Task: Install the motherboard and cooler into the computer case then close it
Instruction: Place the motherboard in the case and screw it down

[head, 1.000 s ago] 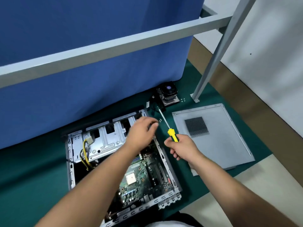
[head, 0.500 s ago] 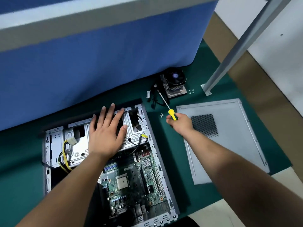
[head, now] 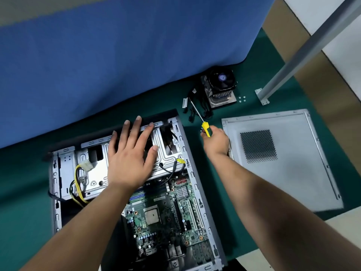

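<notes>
The open case [head: 187,165] lies on its side on the green mat [head: 23,212], at the left. The left hand [head: 130,153] rests flat on the metal drive cage [head: 91,173] at the far end of the case, its fingers straight and spread. The motherboard [head: 166,218] sits inside the case, nearer than the cage. Just right of the case, the right hand [head: 215,142] grips the yellow handle of a screwdriver [head: 205,128], its shaft pointing far and left. The cooler [head: 220,88] stands farther on the mat, apart from the case, with black cables [head: 195,106] at its left and small screws [head: 242,99] at its right. The side panel [head: 283,159] lies flat at the right.
</notes>
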Motion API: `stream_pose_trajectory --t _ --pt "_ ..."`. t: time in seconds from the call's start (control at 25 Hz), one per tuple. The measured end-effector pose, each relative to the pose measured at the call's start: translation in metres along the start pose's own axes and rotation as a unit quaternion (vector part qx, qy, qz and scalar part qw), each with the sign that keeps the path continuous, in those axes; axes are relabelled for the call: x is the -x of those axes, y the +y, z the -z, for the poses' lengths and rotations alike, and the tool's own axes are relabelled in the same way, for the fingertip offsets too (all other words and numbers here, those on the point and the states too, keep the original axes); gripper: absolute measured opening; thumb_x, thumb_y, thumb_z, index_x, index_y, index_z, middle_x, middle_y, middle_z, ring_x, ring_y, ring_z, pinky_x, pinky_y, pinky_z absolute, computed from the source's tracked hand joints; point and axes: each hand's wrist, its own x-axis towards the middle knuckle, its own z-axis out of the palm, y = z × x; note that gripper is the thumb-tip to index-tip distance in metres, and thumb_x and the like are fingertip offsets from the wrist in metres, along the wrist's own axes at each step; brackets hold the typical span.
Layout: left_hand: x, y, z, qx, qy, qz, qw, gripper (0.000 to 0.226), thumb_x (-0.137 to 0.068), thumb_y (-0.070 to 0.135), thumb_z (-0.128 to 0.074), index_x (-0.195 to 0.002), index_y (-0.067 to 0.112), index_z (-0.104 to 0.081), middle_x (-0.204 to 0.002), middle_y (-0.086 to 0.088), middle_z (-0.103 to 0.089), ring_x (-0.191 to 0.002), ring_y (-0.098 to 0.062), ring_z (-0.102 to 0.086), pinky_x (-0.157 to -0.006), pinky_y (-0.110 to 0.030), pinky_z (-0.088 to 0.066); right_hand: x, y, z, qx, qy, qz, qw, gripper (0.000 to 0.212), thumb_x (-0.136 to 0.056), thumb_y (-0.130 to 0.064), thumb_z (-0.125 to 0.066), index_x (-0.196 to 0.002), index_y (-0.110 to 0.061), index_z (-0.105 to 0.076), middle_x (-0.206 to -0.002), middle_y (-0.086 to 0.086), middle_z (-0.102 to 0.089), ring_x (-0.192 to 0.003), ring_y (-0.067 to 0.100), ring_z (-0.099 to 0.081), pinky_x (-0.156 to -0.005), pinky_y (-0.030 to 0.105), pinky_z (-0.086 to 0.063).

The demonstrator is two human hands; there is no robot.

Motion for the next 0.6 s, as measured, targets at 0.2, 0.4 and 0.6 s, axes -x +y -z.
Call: stream_pose_trajectory --t 0.2,0.4,0.6 --pt "0.0008 0.0001 -0.0001 0.001 0.002 -0.002 1.000 0.058 -0.105 0.058 -0.026 -0.161 0.042 -0.018 -0.171 0.012 -0.008 -0.159 -0.014 0.001 -0.127 -0.047 -0.001 -0.0019 -0.0027 -0.0020 0.006 0.008 -0.008 1.000 0.013 -0.095 -0.032 -0.067 -0.104 -0.023 -0.069 -0.100 0.009 -0.065 -0.095 0.033 -0.062 -0.069 0.030 -0.037" --pt "0.0005 -0.0010 -0.0020 -0.008 0.003 -0.003 1.000 0.058 -0.105 0.057 -0.026 -0.161 0.042 -0.018 -0.172 0.012 -0.008 -0.159 -0.014 0.001 -0.126 -0.046 0.000 0.0025 -0.0038 -0.0027 0.019 0.019 -0.003 1.000 0.028 -0.096 -0.033 -0.066 -0.123 -0.026 -0.066 -0.111 0.008 -0.065 -0.098 0.033 -0.063 -0.068 0.030 -0.036" --pt "0.0005 -0.0018 -0.0031 -0.005 0.001 -0.002 1.000 0.058 -0.106 0.057 -0.026 -0.161 0.042 -0.019 -0.172 0.013 -0.007 -0.159 -0.014 0.002 -0.126 -0.046 0.001 0.0026 -0.0034 -0.0050 0.008 0.010 -0.002 1.000 0.023 -0.096 -0.031 -0.065 -0.117 -0.024 -0.068 -0.111 0.007 -0.064 -0.098 0.034 -0.062 -0.070 0.031 -0.040"
